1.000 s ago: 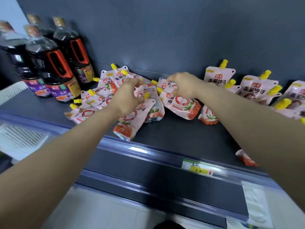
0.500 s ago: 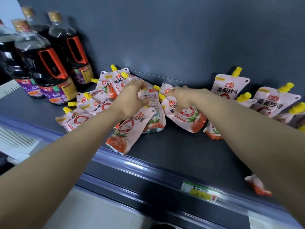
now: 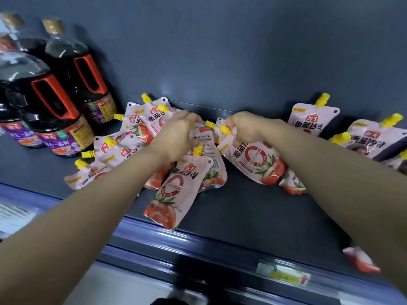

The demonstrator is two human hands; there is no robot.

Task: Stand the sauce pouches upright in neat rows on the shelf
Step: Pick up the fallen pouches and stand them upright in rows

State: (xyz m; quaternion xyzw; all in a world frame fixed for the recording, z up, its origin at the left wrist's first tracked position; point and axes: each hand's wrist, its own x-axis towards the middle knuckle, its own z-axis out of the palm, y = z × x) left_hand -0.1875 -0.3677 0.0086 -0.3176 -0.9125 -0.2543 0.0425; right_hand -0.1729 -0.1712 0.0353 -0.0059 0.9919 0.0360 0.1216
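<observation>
Pink tomato sauce pouches with yellow caps lie in a loose heap on the dark shelf [image 3: 242, 208]. My left hand [image 3: 178, 137] grips the top of one pouch [image 3: 204, 139] in the middle of the heap; another pouch [image 3: 176, 190] lies flat in front of it. My right hand [image 3: 246, 128] holds the top of a pouch [image 3: 253, 159] that leans to the right. Further pouches [image 3: 310, 119] stand upright against the back wall at the right. Several more pouches [image 3: 114, 150] lie tumbled at the left.
Large dark soy sauce bottles [image 3: 55, 111] with red handles stand at the shelf's left end. A price label [image 3: 284, 274] sits on the front rail. One pouch [image 3: 361, 258] lies near the front edge under my right forearm.
The camera has moved closer to the shelf. Both hands stay at the pouch tops in the heap's middle, with the right-hand pouch tilted slightly more upright.
</observation>
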